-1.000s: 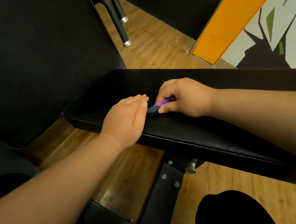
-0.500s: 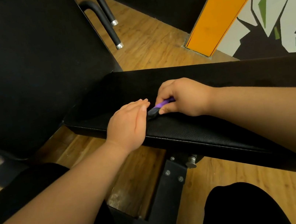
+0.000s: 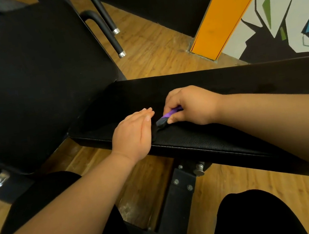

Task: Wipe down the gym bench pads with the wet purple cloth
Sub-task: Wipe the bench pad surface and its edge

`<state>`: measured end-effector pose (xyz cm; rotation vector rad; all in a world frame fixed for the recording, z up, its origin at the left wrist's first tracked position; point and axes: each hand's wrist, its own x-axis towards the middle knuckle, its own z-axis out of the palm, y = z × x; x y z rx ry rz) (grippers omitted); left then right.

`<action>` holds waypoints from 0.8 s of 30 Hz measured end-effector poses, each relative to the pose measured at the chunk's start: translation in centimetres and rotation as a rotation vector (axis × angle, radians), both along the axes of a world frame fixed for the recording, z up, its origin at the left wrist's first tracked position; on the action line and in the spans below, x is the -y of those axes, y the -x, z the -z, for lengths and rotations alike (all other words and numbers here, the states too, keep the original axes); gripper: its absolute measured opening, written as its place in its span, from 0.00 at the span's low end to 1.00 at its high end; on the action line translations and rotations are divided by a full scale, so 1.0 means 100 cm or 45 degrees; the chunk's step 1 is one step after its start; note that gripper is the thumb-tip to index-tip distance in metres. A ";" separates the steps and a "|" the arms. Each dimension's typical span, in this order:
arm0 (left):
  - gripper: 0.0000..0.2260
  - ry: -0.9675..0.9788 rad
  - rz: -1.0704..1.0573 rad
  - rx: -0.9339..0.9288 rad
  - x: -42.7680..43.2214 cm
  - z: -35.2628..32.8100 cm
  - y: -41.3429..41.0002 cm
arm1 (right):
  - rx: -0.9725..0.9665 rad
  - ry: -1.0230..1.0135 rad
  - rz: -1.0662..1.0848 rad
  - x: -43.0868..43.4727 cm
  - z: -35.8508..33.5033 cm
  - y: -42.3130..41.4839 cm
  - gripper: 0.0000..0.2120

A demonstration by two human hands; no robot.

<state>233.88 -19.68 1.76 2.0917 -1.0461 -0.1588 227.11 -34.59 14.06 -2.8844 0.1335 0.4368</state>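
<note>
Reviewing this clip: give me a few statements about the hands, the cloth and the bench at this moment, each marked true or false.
1. The right hand grips the purple cloth. True.
2. The left hand is clenched in a fist. False: it lies flat, fingers straight, on the bench pad.
3. The floor is wood. True.
4. The purple cloth lies on the floor. False: it is at the bench pad, held in the right hand.

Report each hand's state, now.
Left hand: open, fingers straight, resting on the bench pad.
Right hand: closed, gripping the purple cloth.
</note>
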 end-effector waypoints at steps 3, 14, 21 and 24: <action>0.26 0.024 -0.005 -0.003 0.000 0.002 0.001 | -0.051 -0.023 0.019 0.012 -0.018 0.022 0.06; 0.26 -0.034 -0.008 0.063 -0.001 -0.004 0.003 | -0.004 0.000 0.028 -0.003 -0.003 0.003 0.06; 0.26 -0.040 -0.016 0.084 -0.001 -0.003 0.004 | -0.041 -0.050 0.045 0.014 -0.026 0.040 0.04; 0.26 -0.070 -0.013 0.093 -0.001 -0.005 0.005 | -0.023 -0.024 0.064 0.009 -0.020 0.031 0.04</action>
